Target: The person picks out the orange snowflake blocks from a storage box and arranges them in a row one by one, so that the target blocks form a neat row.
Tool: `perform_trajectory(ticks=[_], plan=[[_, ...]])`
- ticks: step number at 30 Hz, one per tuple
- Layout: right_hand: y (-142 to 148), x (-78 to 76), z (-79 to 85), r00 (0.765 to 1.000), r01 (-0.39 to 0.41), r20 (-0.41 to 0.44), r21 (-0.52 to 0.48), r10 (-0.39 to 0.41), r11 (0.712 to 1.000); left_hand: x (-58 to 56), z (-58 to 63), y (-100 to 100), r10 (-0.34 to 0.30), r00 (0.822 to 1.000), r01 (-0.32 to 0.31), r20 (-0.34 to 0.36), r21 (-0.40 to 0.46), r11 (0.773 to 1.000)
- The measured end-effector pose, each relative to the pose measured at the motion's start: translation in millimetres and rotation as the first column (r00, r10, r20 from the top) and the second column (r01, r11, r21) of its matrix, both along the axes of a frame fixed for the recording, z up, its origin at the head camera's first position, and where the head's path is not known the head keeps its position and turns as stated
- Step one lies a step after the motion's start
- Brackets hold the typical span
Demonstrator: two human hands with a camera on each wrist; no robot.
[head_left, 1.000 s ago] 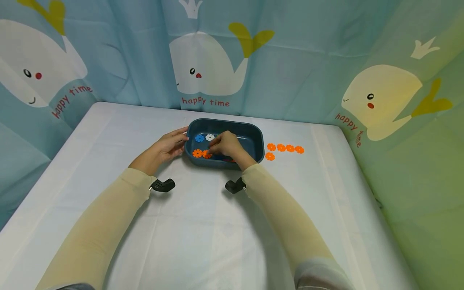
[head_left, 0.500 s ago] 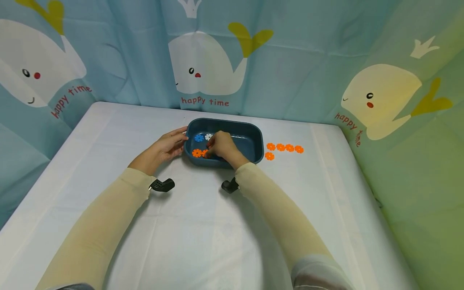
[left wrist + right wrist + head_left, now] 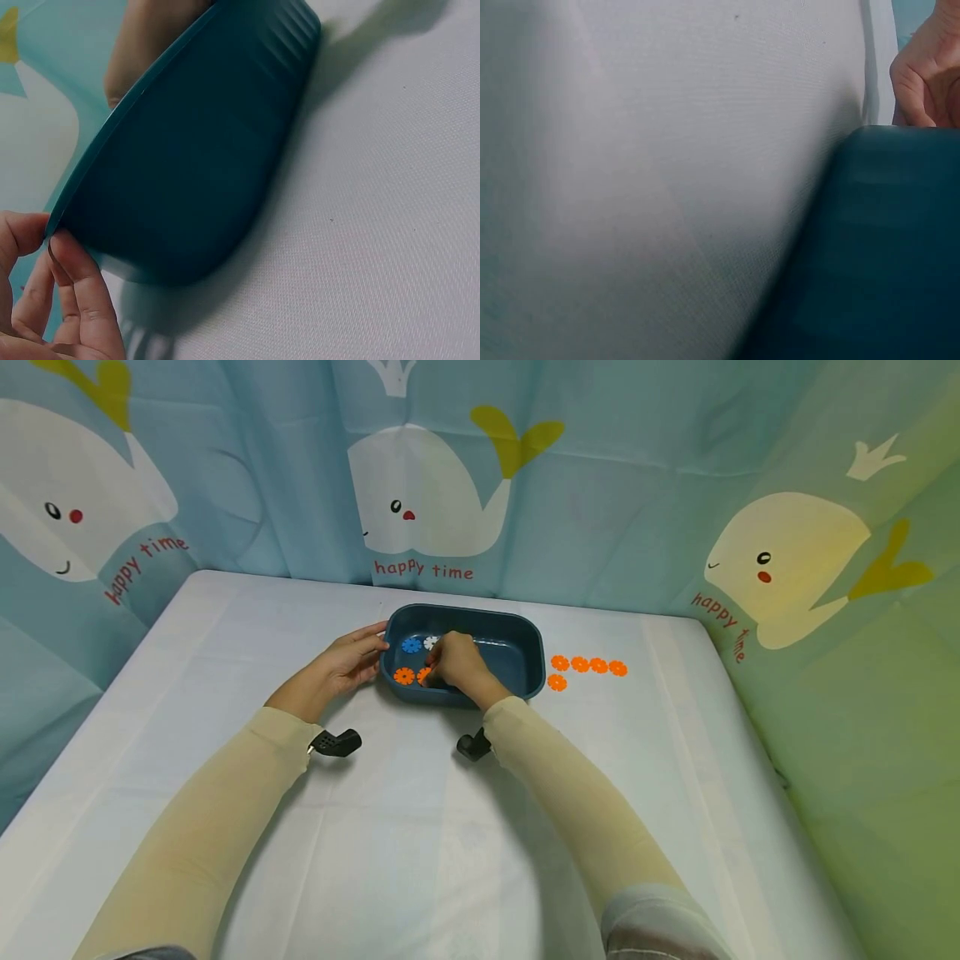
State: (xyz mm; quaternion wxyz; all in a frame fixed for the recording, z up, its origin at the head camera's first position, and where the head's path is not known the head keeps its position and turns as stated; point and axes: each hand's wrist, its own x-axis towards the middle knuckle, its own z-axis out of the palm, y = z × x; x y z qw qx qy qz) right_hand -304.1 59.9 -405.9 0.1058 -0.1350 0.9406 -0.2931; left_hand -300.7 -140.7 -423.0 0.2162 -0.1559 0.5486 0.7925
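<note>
A dark blue-green plastic box (image 3: 517,672) stands on the table. My left hand (image 3: 348,660) holds its left end; in the left wrist view the thumb and fingers pinch the rim of the box (image 3: 187,150). Inside, my right hand (image 3: 459,662) has its curled fingers at an orange flower-shaped disc (image 3: 423,675), partly covered by the fingertips. Beside that disc lies another orange flower-shaped disc (image 3: 404,677). Behind them are a blue disc (image 3: 411,645) and a white disc (image 3: 430,642), the white one partly hidden by the right hand. The right wrist view shows only the box's outer wall (image 3: 885,247).
To the right of the box, several orange discs (image 3: 580,665) lie in a row, with one more orange disc (image 3: 557,682) in front. A white cloth covers the table (image 3: 420,843). Behind it hangs a whale-print curtain (image 3: 615,510).
My right hand has moved slightly left inside the box, over the right-hand orange disc. The other orange disc has shifted a little left. My left hand stays at the rim.
</note>
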Motion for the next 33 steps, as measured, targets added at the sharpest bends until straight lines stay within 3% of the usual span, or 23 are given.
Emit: perform_trajectory(ticks=[9, 18, 33], plan=[[1.0, -1.1, -1.3, 1.0, -0.008, -0.018, 0.011, 0.009, 1.0, -0.8, 1.6, 0.1, 0.0, 1.0, 0.0, 0.015, -0.009, 1.0], [6.0, 0.1, -3.4, 0.997, 0.054, 0.064, -0.051, -0.05, 0.997, -0.2, 2.0, -0.2, -0.004, 1.0, 0.005, 0.016, -0.001, 1.0], [20.7, 11.2, 4.4, 0.991, 0.098, 0.106, -0.156, -0.082, 0.983, 0.6, 2.5, -0.1, 0.0, 1.0, 0.0, 0.021, -0.01, 1.0]])
